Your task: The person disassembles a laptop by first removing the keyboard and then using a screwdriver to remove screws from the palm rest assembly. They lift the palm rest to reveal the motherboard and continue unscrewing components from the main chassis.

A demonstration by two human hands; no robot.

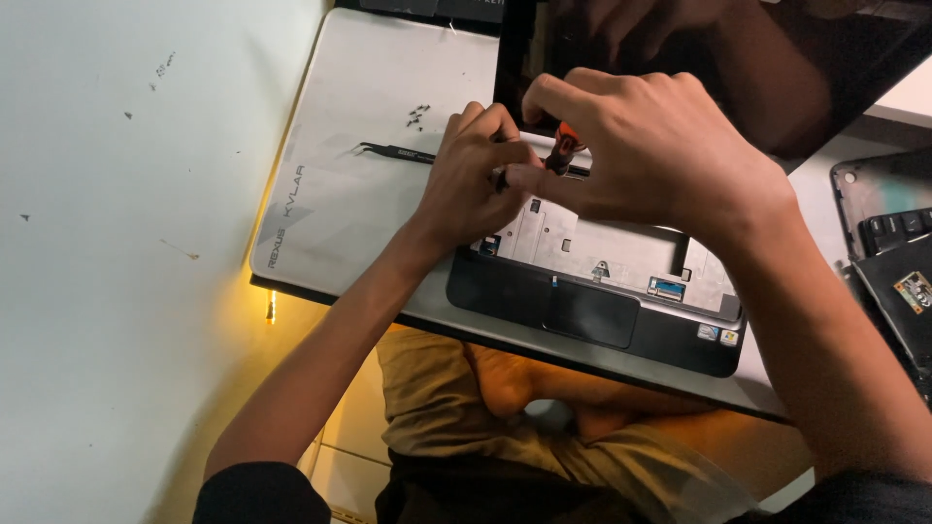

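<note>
**Screwdriver held over an opened laptop**

A small screwdriver [561, 150] with an orange and black handle is gripped in the right hand [646, 146], whose fingers [544, 97] are closed together around the handle. The tool is held upright over the rear edge of an opened laptop base [592, 281], just below the hinge line. The left hand [471, 175] is set against the same spot, its fingers [500, 146] pinched together beside the screwdriver's lower end; whether something tiny is held between them cannot be told. The two hands are touching or nearly so.

The keyboard is seen removed from the laptop base, so that a bare grey metal tray with slots and small connectors is exposed, with the dark palm rest and touchpad [592, 315] nearer the person. The dark screen [718, 58] is tilted back behind the hands, and their reflection is shown in it.

The laptop is rested on a white mat [340, 194] lying on the tabletop [116, 243]. On the mat, left of the hands, black tweezers [393, 151] are laid, and a small cluster of dark screws [417, 116] is gathered just beyond them. At the right edge, other dark device parts [888, 252] are stacked. Below the tabletop's near edge, the person's crossed legs [524, 398] are seen.
</note>
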